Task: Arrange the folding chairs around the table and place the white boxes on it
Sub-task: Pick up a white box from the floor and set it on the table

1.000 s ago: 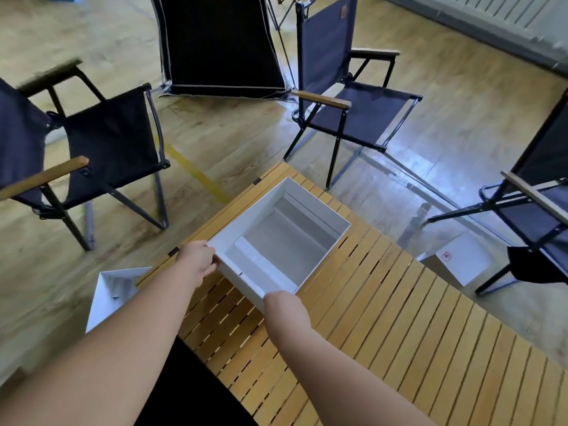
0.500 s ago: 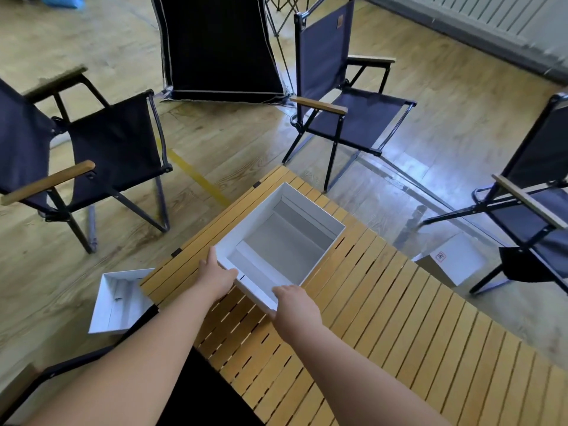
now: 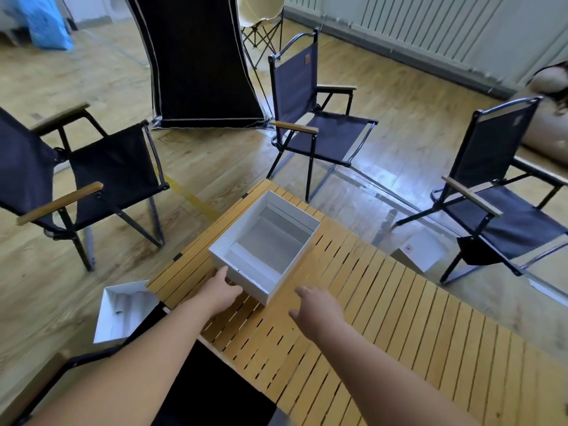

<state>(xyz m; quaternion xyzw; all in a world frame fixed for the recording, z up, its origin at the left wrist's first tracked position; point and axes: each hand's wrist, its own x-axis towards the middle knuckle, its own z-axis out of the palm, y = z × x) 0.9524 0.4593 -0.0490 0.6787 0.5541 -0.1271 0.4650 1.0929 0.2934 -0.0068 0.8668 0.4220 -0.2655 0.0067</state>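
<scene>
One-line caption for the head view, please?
Open white box on slatted table; left hand touches it, right hand hovers apart.

The room is floored with light wooden boards [image 3: 215,161], laid in long planks. A strip of yellow tape [image 3: 196,199] is stuck across them. A tall black panel [image 3: 199,63], edged in white, is stood upright at the back. Beside it, a beige seat [image 3: 261,10] on crossed black legs is partly hidden. The far wall at right is lined with a long ribbed white radiator [image 3: 430,29], with a dark skirting [image 3: 399,53] run beneath it. A blurred blue bag [image 3: 46,26] is seen at far left. A beige cushion [image 3: 550,124] is laid at the right edge. Bright glare [image 3: 384,192] is reflected off the boards.
</scene>
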